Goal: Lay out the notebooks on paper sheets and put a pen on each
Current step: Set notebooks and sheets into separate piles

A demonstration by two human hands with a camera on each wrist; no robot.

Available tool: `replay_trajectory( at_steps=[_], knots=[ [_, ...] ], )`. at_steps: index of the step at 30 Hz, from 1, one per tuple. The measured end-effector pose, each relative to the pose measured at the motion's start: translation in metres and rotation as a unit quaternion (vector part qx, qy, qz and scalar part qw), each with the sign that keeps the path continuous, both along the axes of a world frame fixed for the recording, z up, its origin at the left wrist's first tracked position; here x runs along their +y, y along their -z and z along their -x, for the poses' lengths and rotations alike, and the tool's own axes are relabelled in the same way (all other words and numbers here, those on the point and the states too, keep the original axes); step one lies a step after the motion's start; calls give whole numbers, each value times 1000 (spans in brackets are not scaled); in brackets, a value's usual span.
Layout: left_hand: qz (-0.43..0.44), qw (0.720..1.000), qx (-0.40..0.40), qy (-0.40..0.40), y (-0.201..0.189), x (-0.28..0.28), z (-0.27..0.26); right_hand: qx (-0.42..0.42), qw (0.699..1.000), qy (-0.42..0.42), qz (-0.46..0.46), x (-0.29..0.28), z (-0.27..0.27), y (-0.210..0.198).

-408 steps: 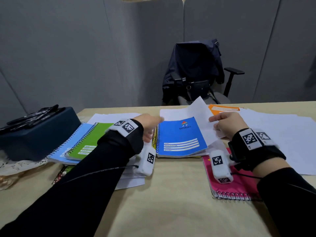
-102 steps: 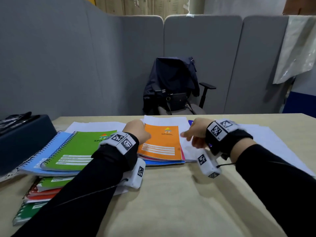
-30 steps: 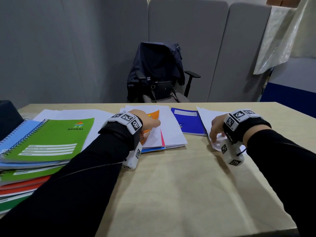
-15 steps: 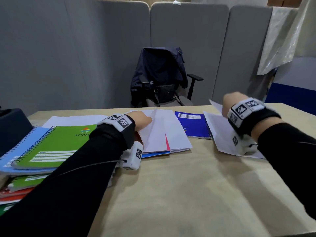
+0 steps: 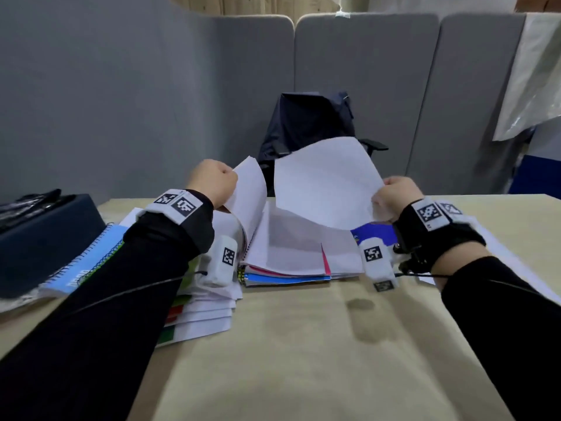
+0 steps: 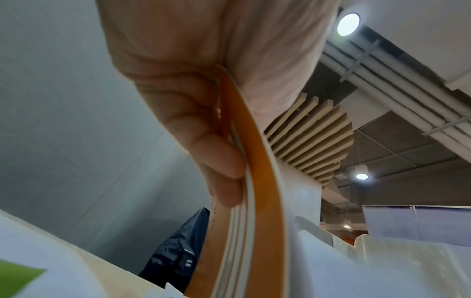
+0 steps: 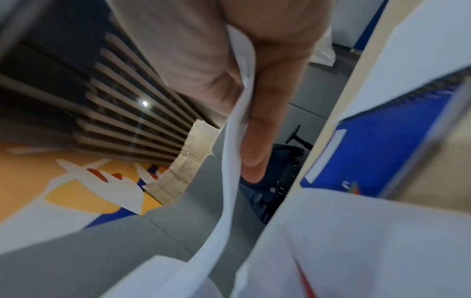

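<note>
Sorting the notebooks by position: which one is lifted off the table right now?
The orange notebook, gripped upright by the left hand. The dark blue notebook and the light blue notebook lie flat.

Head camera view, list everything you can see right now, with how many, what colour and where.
Loose sheet: one, white, lifted in the right hand.
Orange notebook: one, raised by the left hand with white sheets.
Middle pile: pink and light blue notebooks under white sheets; count unclear.
Dark blue notebook: one, on the table behind the right wrist.
Left stack: light blue and green spiral notebooks on top, more below with paper.
Box: one, dark blue, far left, black pens on it.
Chair: one, dark jacket draped over it, behind the table.
Table: one, beige.
Partition: grey panels.
Left hand, right hand: black sleeves, wrist cameras.
</note>
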State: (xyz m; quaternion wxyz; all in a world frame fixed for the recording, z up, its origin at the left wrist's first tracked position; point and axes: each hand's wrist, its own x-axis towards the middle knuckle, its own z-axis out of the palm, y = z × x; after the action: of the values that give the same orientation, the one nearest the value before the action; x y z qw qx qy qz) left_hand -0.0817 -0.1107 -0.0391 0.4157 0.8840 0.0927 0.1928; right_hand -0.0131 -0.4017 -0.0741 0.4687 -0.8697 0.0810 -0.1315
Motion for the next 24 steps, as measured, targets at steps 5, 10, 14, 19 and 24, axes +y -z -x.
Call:
replay_trajectory(
  at_steps=[5, 10, 14, 19, 24],
  knots=[
    [21, 999, -26, 5, 4, 14, 10, 66, 997, -15, 21, 19, -3, 48],
    [40, 997, -53, 31, 12, 15, 10, 87, 996, -37, 5, 28, 2, 54],
    [121, 990, -21, 75, 7, 5, 9, 96, 993, -51, -43, 34, 7, 51],
    [217, 964, 93, 121, 7, -5, 9, 102, 991, -51, -65, 41, 14, 47],
    [-107, 960, 243, 93, 31, -21, 6, 132, 989, -57, -34, 42, 20, 49]
  ],
)
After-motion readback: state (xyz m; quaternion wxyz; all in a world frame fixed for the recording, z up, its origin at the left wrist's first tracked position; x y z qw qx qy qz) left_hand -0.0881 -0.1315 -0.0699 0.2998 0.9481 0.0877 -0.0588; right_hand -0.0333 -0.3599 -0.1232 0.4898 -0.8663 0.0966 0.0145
